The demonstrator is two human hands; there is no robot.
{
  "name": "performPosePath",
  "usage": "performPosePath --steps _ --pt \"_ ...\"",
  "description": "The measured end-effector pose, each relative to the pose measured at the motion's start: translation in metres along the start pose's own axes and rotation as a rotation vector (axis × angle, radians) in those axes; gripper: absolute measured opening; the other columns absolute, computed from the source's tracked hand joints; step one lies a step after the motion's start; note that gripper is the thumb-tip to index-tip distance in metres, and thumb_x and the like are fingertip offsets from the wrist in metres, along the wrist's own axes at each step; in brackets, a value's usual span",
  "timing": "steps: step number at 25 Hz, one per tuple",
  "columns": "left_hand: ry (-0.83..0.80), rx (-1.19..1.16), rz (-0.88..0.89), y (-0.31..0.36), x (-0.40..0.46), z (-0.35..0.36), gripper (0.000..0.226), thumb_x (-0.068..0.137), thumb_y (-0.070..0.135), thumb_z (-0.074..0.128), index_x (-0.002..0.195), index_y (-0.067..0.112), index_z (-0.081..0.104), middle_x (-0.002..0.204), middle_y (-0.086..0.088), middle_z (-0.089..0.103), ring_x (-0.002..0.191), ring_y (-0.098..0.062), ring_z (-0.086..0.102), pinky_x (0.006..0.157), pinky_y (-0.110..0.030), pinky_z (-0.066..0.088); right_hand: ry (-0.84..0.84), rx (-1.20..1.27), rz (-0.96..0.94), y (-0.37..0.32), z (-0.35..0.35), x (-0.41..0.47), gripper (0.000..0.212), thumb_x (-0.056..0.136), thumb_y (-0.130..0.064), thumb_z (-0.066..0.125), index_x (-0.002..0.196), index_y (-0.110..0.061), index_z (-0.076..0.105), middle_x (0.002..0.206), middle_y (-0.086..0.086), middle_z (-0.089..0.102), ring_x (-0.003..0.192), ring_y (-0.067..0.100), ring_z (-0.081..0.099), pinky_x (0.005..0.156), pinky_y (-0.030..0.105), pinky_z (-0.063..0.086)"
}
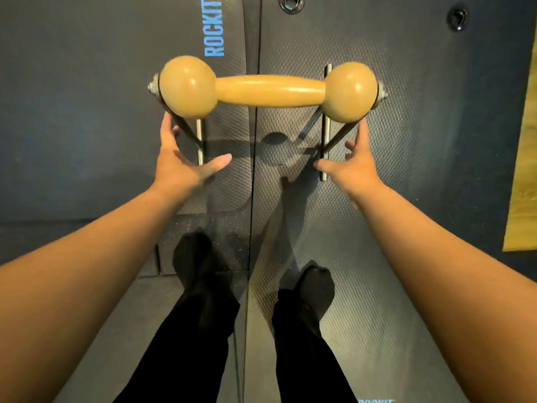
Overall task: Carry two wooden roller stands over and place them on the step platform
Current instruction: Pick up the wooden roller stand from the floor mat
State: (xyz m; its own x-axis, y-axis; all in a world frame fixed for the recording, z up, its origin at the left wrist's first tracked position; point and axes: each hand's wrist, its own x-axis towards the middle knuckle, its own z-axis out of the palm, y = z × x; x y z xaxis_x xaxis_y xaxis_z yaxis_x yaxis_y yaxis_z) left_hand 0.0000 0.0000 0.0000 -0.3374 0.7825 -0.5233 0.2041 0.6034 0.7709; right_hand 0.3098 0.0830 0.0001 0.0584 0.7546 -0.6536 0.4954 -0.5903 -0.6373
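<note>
My hands reach for the wooden roller stand (268,90).

Both arms are stretched out. My left hand (181,161) and right hand (350,164) have spread fingers by its metal legs, holding nothing. It sits on the dark mat (406,112), across the middle seam.

There is one camera, worn on the person's head. It looks forward and steeply down, past both arms to the feet (315,282) and the dark mat (406,141). It is close, about arm's reach above the roller (268,91). The wide lens bends the edges.
</note>
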Motion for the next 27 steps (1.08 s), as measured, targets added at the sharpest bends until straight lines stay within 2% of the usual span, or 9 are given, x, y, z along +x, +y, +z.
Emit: performPosePath --steps 2,5,7,9,10,15,18,22,27 --pt "-0.008 0.048 0.014 -0.007 0.021 0.007 0.116 0.072 0.034 0.094 0.160 0.022 0.019 0.154 0.010 0.035 0.137 -0.003 0.035 0.096 0.001 0.031 -0.003 -0.013 -0.021 0.002 0.009 0.015 0.115 0.077 -0.012 0.087 0.163 -0.032 0.014 0.149 -0.002 0.045 0.133 0.017 0.043 0.100 0.025 0.045" --pt "-0.005 0.106 -0.105 -0.022 0.046 0.012 0.100 0.074 0.041 0.092 0.154 0.026 0.034 0.154 0.003 0.048 0.137 -0.010 0.045 0.108 -0.022 0.038 0.045 0.031 0.034 0.009 0.023 0.038 0.091 0.077 -0.013 0.086 0.152 -0.027 0.036 0.111 -0.026 0.051 0.101 0.002 0.054 0.069 0.002 0.043" --pt "0.034 0.080 -0.106 -0.032 0.054 0.015 0.066 0.083 0.037 0.085 0.137 0.018 0.052 0.134 -0.001 0.062 0.121 -0.010 0.058 0.105 -0.031 0.046 0.067 0.080 0.059 0.017 0.027 0.050 0.073 0.077 -0.012 0.085 0.139 -0.021 0.049 0.106 -0.019 0.058 0.094 0.001 0.059 0.071 0.011 0.052" --pt "0.061 0.055 -0.092 -0.041 0.060 0.018 0.030 0.097 0.032 0.071 0.114 0.011 0.059 0.106 -0.001 0.064 0.093 0.001 0.062 0.090 -0.031 0.049 0.085 0.119 0.096 0.022 0.032 0.057 0.050 0.078 -0.011 0.084 0.119 -0.015 0.056 0.102 -0.002 0.064 0.093 0.014 0.065 0.080 0.030 0.059" --pt "0.069 0.049 -0.097 -0.044 0.063 0.021 0.024 0.102 0.032 0.063 0.109 0.010 0.059 0.099 0.000 0.062 0.085 0.003 0.059 0.084 -0.027 0.046 0.106 0.114 0.096 0.024 0.034 0.060 0.040 0.079 -0.010 0.082 0.109 -0.014 0.056 0.095 0.001 0.061 0.086 0.016 0.062 0.078 0.031 0.057" --pt "0.159 -0.054 -0.200 -0.045 0.071 0.029 0.033 0.109 0.033 0.048 0.104 0.005 0.063 0.088 0.008 0.061 0.078 0.004 0.059 0.072 -0.009 0.042 0.179 0.179 0.112 0.021 0.041 0.067 0.035 0.085 -0.004 0.071 0.073 -0.020 0.042 0.065 -0.002 0.043 0.052 0.001 0.044 0.054 0.015 0.041" --pt "0.147 -0.101 -0.249 -0.039 0.069 0.025 0.028 0.109 0.030 0.048 0.089 0.015 0.061 0.092 0.002 0.067 0.081 0.002 0.061 0.068 -0.004 0.042 0.198 0.206 0.152 0.021 0.045 0.060 0.040 0.090 -0.013 0.074 0.070 -0.022 0.040 0.063 -0.002 0.043 0.055 0.008 0.045 0.049 0.015 0.039" --pt "0.163 -0.129 -0.192 -0.018 0.060 0.009 0.022 0.108 0.028 0.047 0.088 0.027 0.057 0.102 -0.012 0.072 0.102 -0.023 0.062 0.097 -0.033 0.045 0.225 0.260 0.158 0.010 0.043 0.039 0.045 0.092 -0.027 0.075 0.063 -0.022 0.041 0.059 -0.001 0.044 0.056 0.015 0.045 0.058 0.028 0.039" --pt "0.156 -0.102 -0.173 0.025 0.051 -0.004 0.028 0.103 0.039 0.051 0.080 0.028 0.063 0.096 -0.007 0.079 0.085 -0.015 0.064 0.084 -0.033 0.048 0.364 0.404 0.223 -0.026 0.025 0.010 0.028 0.090 -0.026 0.075 0.069 -0.020 0.058 0.063 -0.004 0.053 0.057 0.007 0.049 0.054 0.021 0.042"
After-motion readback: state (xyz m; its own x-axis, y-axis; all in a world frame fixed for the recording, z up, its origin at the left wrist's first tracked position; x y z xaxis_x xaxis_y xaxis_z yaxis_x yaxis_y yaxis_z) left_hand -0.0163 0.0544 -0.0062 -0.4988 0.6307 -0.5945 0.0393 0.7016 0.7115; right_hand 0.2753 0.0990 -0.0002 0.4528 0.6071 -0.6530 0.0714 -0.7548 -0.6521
